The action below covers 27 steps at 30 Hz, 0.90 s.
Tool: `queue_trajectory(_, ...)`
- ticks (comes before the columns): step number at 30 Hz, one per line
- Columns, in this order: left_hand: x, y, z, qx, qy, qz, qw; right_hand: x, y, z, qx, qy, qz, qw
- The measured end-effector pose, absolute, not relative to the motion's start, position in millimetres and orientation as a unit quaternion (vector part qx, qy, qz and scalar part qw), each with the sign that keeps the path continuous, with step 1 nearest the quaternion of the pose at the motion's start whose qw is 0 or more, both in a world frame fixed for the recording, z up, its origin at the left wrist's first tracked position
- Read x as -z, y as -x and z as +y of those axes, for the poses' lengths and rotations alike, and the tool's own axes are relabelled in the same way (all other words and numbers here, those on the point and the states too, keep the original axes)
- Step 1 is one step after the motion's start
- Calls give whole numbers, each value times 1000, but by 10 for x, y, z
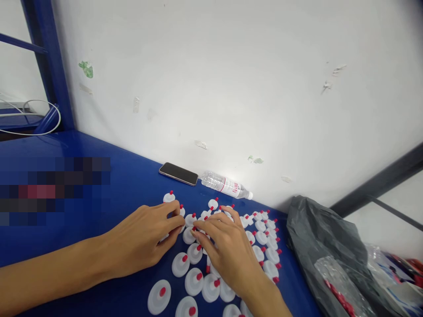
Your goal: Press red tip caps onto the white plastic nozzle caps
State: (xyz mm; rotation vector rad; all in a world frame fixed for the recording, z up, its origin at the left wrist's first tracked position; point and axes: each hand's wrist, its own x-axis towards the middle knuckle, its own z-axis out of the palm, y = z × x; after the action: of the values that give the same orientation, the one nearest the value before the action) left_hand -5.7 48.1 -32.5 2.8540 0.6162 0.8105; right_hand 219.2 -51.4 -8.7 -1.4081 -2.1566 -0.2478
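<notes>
Many white round plastic caps with red tips stand spread over the blue table. My left hand reaches in from the left, its fingers bent and thumb tip brought close to them among the caps. Whatever lies between those fingers is hidden. My right hand comes from the lower right, with thumb and index finger pinched at the red tip of one white cap. Its other fingers stretch over neighbouring caps and cover some of them.
A black phone and a clear plastic bottle lie by the white wall. To the right sits a dark grey plastic bag, beside a clear bag holding red pieces. A blue metal post rises at left. Part of the table is pixelated.
</notes>
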Motion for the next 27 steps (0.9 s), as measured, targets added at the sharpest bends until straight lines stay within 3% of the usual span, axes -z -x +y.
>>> queue_trajectory(11,164,69,522,-372,-890,254,70,-55,-2329,-509,162,540,-765,312)
queue_trajectory(18,395,60,642,-310,-867,370,126,-13,-2415,-471,148,569,-753,297)
queue_trajectory(27,467,13,654,-257,-857,374,243,44,-2457,-445,123,592,-756,251)
